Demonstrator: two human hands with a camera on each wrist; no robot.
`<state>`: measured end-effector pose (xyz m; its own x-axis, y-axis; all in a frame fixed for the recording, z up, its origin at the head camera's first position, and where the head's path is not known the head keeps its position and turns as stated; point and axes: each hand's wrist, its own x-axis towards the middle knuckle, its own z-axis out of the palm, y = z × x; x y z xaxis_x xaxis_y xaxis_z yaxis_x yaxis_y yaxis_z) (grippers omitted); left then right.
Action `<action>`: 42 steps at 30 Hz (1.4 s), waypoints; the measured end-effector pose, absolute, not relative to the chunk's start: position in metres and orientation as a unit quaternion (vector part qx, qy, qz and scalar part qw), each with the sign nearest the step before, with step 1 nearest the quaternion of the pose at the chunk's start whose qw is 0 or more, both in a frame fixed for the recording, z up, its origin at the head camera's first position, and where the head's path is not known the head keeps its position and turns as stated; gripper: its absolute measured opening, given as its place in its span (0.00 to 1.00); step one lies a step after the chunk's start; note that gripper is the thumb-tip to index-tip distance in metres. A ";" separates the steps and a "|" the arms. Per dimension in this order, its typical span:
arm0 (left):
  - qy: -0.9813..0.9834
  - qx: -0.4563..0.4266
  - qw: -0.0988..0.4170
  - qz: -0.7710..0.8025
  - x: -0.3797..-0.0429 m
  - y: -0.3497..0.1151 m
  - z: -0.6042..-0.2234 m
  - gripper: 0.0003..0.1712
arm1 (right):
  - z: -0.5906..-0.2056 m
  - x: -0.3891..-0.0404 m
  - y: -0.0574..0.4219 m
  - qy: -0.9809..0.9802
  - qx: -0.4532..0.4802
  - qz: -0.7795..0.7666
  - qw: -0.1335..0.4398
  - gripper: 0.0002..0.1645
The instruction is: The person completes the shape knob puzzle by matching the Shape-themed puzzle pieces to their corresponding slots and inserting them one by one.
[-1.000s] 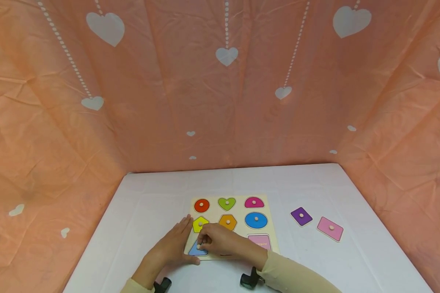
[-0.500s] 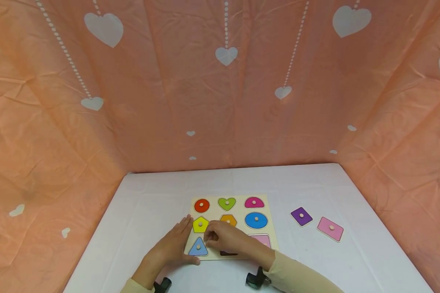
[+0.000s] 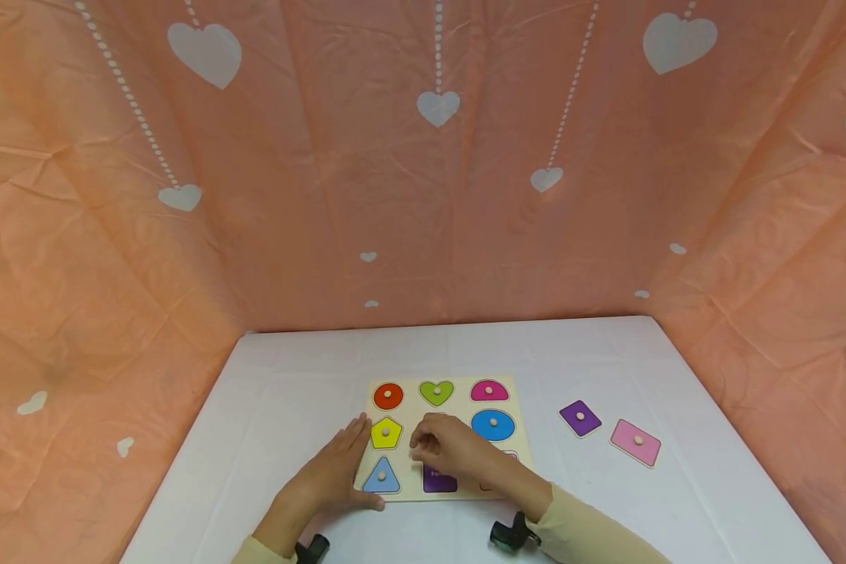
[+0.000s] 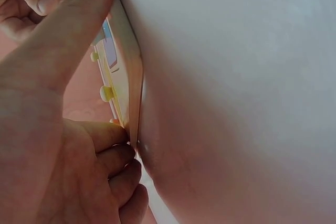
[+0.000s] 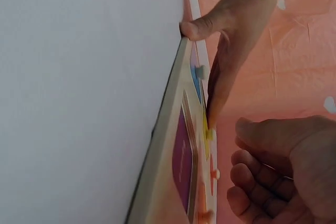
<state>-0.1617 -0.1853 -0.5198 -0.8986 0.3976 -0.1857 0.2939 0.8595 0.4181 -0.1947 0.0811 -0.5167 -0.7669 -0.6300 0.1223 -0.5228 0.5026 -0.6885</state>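
In the head view a cream wooden peg puzzle board point(image 3: 410, 409) lies near the table's front. My left hand point(image 3: 327, 472) rests along its left edge, fingers nearly straight, thumb at the near left corner. A blue triangle point(image 3: 377, 484) sits in its slot beside that thumb. My right hand point(image 3: 458, 448) hovers over the board's middle, fingers loosely curled and holding nothing; the right wrist view shows this hand point(image 5: 278, 169) apart from the board. Below it is a bare purple square slot point(image 3: 440, 482). The hand and wrist partly hide the orange hexagon and the pink rectangle slot.
A purple square piece point(image 3: 589, 427) and a pink rectangle piece point(image 3: 623, 435) lie right of the board on the white table point(image 3: 303, 376). Red circle point(image 3: 388, 403), green heart point(image 3: 426, 388), magenta semicircle, blue oval point(image 3: 481, 427) and yellow pentagon point(image 3: 378, 435) sit in slots.
My right hand has let go of the blue triangle's knob and moved right, away from it, uncovering the triangle and the purple slot. My left hand has stayed in place.
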 end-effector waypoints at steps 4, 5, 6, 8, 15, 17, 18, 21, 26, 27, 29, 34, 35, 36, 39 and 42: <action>0.956 0.180 0.133 0.191 -0.162 -0.185 -0.519 0.77 | -0.516 -0.197 0.090 0.864 -0.324 -0.379 0.070 0.04; 0.956 0.179 0.135 0.190 -0.162 -0.185 -0.519 0.77 | -0.516 -0.197 0.092 0.864 -0.321 -0.382 0.069 0.04; 0.956 0.178 0.136 0.190 -0.162 -0.185 -0.519 0.77 | -0.516 -0.197 0.095 0.864 -0.319 -0.384 0.067 0.05; 0.956 0.174 0.139 0.190 -0.161 -0.184 -0.518 0.77 | -0.515 -0.197 0.100 0.865 -0.312 -0.388 0.064 0.05; 0.957 0.169 0.143 0.189 -0.159 -0.181 -0.513 0.77 | -0.512 -0.197 0.126 0.873 -0.280 -0.397 0.040 0.06; 0.957 0.169 0.144 0.185 -0.159 -0.181 -0.512 0.76 | -0.512 -0.197 0.133 0.875 -0.275 -0.398 0.035 0.07; 0.957 0.168 0.145 0.185 -0.159 -0.180 -0.512 0.76 | -0.512 -0.197 0.137 0.877 -0.272 -0.395 0.032 0.07; 0.958 0.167 0.144 0.182 -0.159 -0.180 -0.512 0.76 | -0.512 -0.197 0.148 0.884 -0.259 -0.388 0.026 0.07; 0.958 0.167 0.144 0.184 -0.159 -0.180 -0.513 0.76 | -0.512 -0.196 0.165 0.887 -0.252 -0.387 0.002 0.06; 0.958 0.167 0.144 0.186 -0.159 -0.180 -0.513 0.76 | -0.512 -0.195 0.168 0.887 -0.250 -0.388 -0.002 0.06; 0.957 0.168 0.144 0.188 -0.159 -0.180 -0.514 0.76 | -0.512 -0.195 0.173 0.889 -0.245 -0.388 -0.007 0.06; 0.955 0.167 0.146 0.195 -0.159 -0.181 -0.514 0.76 | -0.512 -0.193 0.186 0.896 -0.219 -0.387 -0.008 0.07; 0.955 0.166 0.146 0.196 -0.159 -0.181 -0.513 0.76 | -0.512 -0.193 0.188 0.897 -0.211 -0.388 -0.009 0.07; 0.955 0.166 0.146 0.197 -0.159 -0.181 -0.513 0.76 | -0.512 -0.193 0.191 0.896 -0.207 -0.392 -0.012 0.07; 0.955 0.167 0.145 0.197 -0.159 -0.181 -0.513 0.76 | -0.513 -0.192 0.201 0.896 -0.193 -0.399 -0.024 0.07; 0.955 0.171 0.145 0.195 -0.159 -0.182 -0.515 0.77 | -0.514 -0.192 0.211 0.896 -0.186 -0.400 -0.041 0.08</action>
<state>-0.1593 -0.1821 -0.5148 -0.8990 0.3839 -0.2106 0.2703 0.8650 0.4227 -0.1920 0.2105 -0.5136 -0.9276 -0.3007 0.2216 -0.3656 0.6101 -0.7029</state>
